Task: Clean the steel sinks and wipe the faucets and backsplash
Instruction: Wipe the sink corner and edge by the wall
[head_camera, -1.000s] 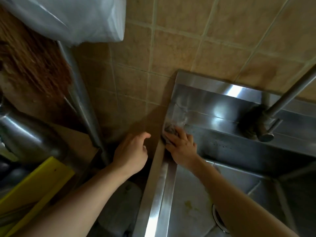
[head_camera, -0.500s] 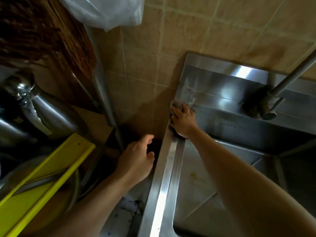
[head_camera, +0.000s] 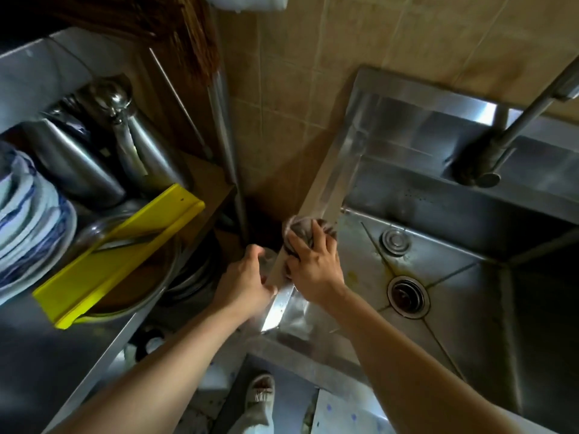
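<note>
Cloth [head_camera: 305, 234] under R fingers [head_camera: 316, 242], seemingly gripped

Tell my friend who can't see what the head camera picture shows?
A person's right hand presses a cloth on the left rim of a steel sink, while the left hand holds that rim from outside. A faucet sticks out above the basin, and a shelf beside it holds plates and a yellow tray.

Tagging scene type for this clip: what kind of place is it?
Likely a working kitchen's dishwashing corner: a deep steel sink against a tiled wall, and a steel shelf with stacked plates and metal pots.
</note>
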A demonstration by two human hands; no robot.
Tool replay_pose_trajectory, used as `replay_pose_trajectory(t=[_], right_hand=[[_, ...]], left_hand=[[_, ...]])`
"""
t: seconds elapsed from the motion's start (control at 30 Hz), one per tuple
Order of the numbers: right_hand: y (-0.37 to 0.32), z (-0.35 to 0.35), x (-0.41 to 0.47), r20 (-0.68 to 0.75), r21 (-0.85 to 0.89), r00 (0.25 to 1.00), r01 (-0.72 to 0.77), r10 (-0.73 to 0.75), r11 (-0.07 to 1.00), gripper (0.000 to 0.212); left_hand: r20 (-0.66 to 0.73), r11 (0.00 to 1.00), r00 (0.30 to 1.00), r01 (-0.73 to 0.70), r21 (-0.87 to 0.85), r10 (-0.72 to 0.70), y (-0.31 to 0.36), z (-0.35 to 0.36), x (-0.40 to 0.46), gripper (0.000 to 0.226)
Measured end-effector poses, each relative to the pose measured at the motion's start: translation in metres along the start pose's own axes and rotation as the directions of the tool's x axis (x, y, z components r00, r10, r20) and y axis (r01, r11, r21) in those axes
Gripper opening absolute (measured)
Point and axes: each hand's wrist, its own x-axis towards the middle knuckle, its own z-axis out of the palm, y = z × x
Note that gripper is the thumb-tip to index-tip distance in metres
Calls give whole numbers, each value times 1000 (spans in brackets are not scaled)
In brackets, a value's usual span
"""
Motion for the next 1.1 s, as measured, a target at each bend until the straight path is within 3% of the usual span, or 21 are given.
replay_pose_trajectory(t=[0.03, 0.13, 0.2, 0.3, 0.43, 0.67, 0.77, 0.97, 1.1], right_hand=[[-2, 4, -10, 22, 4, 1000, 19, -19, 1000, 70], [-9, 7, -37, 31, 56, 1000, 6, -8, 998, 54], [-15, 8, -60, 28, 46, 999, 44, -45, 998, 55], [-29, 12, -90, 155, -2, 987, 51, -50, 999, 55], [-44, 18, -126, 106, -172, 985, 155, -138, 973, 53], [-17, 5, -155, 91, -178, 975, 216, -202, 960, 40], [22, -1, -180, 36, -226, 991, 137, -132, 964, 45], [74, -7, -225, -84, -204, 981, -188, 174, 961, 45], [46, 8, -216, -108, -179, 977, -201, 184, 963, 46]], left_hand=[[-23, 999, 1000, 17, -33, -18, -2, 2, -3, 57], [-64, 983, 994, 81, -167, -93, -12, 1, -10, 53], [-100, 971, 986, 110, -212, -134, -18, -3, -23, 51], [-175, 963, 972, 114, -245, -160, -23, -6, -44, 48], [-207, 972, 968, 95, -215, -141, -20, -6, -71, 46], [-164, 1000, 986, 3, -29, -8, -7, 4, -92, 40], [-93, 992, 991, -90, 91, 99, 1, 17, -94, 41], [-88, 925, 981, -133, 355, 174, 2, 29, -90, 45], [-72, 900, 977, -157, 406, 203, 2, 33, -95, 50]])
